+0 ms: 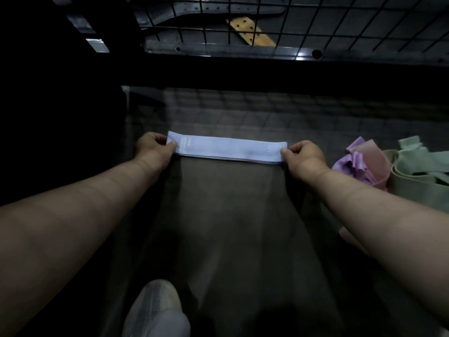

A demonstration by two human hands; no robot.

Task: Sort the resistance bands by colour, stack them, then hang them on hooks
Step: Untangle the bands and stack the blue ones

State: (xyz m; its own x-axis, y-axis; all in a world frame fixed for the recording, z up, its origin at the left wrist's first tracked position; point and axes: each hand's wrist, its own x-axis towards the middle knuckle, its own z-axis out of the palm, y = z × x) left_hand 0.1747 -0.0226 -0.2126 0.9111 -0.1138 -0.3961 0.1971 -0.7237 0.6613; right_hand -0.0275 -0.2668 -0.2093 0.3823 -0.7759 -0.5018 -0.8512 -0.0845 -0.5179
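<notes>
Pale grey knitted shoe (155,310) shows at the bottom edge, beside a dark glossy tabletop (230,215). Farther out, a flat stack of pale blue resistance bands (230,148) stretches crosswise at that tabletop (resting or just above, unclear); the left hand (151,148) pinches its left end, the right hand (303,156) its right end. Crumpled purple-pink bands (357,161) and pale green bands (422,171) lie heaped at right.

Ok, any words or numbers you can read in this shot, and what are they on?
"20": faint, turned sideways, near the right end of the blue bands.
White print at the left end of the same bands: too blurred to read.
No other text shows.
</notes>
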